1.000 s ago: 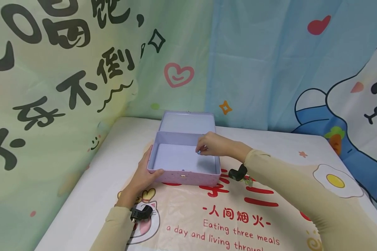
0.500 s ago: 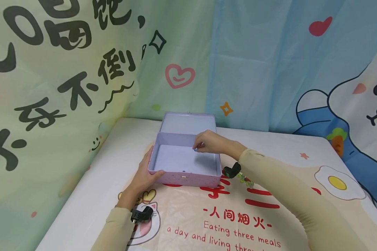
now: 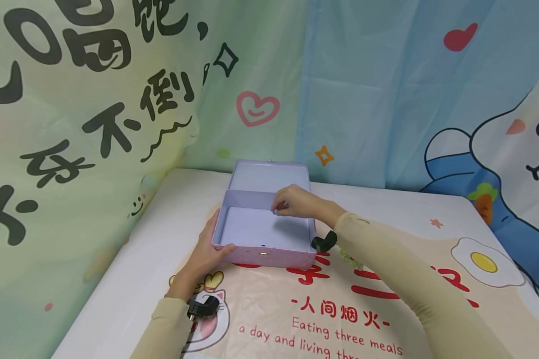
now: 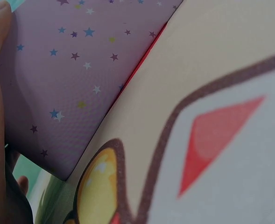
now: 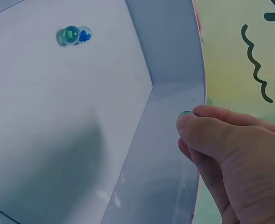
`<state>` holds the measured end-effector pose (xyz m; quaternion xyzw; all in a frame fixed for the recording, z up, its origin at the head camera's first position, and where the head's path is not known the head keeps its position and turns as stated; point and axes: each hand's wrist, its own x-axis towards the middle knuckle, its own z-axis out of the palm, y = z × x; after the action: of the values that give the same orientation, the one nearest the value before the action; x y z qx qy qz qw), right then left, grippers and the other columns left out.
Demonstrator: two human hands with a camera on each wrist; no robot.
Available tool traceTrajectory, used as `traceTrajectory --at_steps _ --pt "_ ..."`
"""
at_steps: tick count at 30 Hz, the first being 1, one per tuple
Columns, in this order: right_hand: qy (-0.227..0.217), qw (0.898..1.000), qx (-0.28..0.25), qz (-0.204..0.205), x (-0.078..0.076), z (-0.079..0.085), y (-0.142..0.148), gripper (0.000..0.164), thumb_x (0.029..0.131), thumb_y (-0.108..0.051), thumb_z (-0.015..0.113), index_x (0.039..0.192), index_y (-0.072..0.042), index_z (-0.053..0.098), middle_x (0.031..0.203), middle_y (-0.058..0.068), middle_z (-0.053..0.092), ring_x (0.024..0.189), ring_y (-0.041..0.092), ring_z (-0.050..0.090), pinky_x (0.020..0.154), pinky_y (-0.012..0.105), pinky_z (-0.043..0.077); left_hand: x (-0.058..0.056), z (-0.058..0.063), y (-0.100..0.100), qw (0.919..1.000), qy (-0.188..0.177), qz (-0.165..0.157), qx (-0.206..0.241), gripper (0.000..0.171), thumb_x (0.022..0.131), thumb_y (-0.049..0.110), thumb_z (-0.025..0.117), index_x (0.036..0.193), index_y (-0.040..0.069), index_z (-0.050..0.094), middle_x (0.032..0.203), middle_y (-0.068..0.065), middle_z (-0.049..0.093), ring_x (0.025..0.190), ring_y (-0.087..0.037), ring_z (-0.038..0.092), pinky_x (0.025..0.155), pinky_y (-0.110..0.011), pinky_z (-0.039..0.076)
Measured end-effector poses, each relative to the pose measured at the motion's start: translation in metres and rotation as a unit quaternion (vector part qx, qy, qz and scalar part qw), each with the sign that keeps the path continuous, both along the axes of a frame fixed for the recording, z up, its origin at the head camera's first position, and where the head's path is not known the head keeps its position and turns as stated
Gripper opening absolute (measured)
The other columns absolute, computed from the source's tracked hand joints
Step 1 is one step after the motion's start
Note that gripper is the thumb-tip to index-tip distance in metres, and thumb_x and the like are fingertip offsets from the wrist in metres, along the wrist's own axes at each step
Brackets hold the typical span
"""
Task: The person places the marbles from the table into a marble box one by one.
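Observation:
A lidded tin box (image 3: 266,256), lavender inside and pinkish purple with small stars outside, stands with its lid (image 3: 269,176) raised at the back. My left hand (image 3: 206,249) holds its near left corner, thumb at the front and fingers along the left side. The star-printed wall (image 4: 81,70) fills the upper left of the left wrist view. Over the box's right half, my right hand (image 3: 298,202) pinches a small glass marble (image 5: 187,113) between thumb and forefinger, mostly covered by the fingertips. Clear marbles with green (image 5: 71,35) and blue (image 5: 84,34) cores lie together on the box floor.
The box stands on a printed tablecloth (image 3: 341,326) with a cartoon cat and red lettering. Behind the table hangs a patterned curtain (image 3: 355,89). Each wrist wears a black camera, on the left (image 3: 203,306) and on the right (image 3: 325,241).
My right hand has shifted left and slightly away from me over the box, still pinching the marble. My left hand keeps its hold, and the box stays in place.

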<state>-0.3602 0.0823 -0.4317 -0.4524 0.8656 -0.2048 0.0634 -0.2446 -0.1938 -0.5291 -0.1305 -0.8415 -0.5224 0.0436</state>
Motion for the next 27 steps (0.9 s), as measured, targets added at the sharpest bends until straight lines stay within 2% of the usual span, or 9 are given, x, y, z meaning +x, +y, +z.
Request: traceTrajectory --at_steps 13,21,27 --pt "-0.004 1.0 -0.01 -0.027 -0.011 -0.011 0.001 0.014 0.083 -0.012 0.072 0.095 -0.007 0.076 0.091 0.0 0.07 0.085 0.011 0.064 0.08 0.024 0.055 0.0 0.0 0.001 1.0 0.005 0.004 -0.002 0.1 0.077 0.03 0.07 0.153 0.035 0.004 0.159 -0.007 0.014 0.142 -0.037 0.023 0.108 -0.065 0.025" --pt "0.003 0.999 -0.019 -0.035 -0.012 -0.013 -0.002 0.012 0.083 -0.011 0.072 0.094 -0.007 0.076 0.089 0.0 0.07 0.084 0.011 0.065 0.078 0.023 0.056 -0.001 0.001 0.0 0.9998 0.016 -0.005 0.003 0.101 0.077 0.033 0.071 0.153 0.033 0.004 0.159 -0.009 0.014 0.142 -0.039 0.023 0.108 -0.065 0.025" --pt "-0.004 0.999 -0.012 -0.049 -0.009 -0.017 -0.008 0.011 0.083 -0.012 0.072 0.093 -0.008 0.076 0.089 0.0 0.069 0.084 0.011 0.066 0.078 0.023 0.055 -0.001 0.0 0.001 0.9999 0.016 0.002 -0.001 0.101 0.077 0.032 0.07 0.153 0.033 0.004 0.159 -0.007 0.014 0.142 -0.038 0.023 0.108 -0.064 0.025"
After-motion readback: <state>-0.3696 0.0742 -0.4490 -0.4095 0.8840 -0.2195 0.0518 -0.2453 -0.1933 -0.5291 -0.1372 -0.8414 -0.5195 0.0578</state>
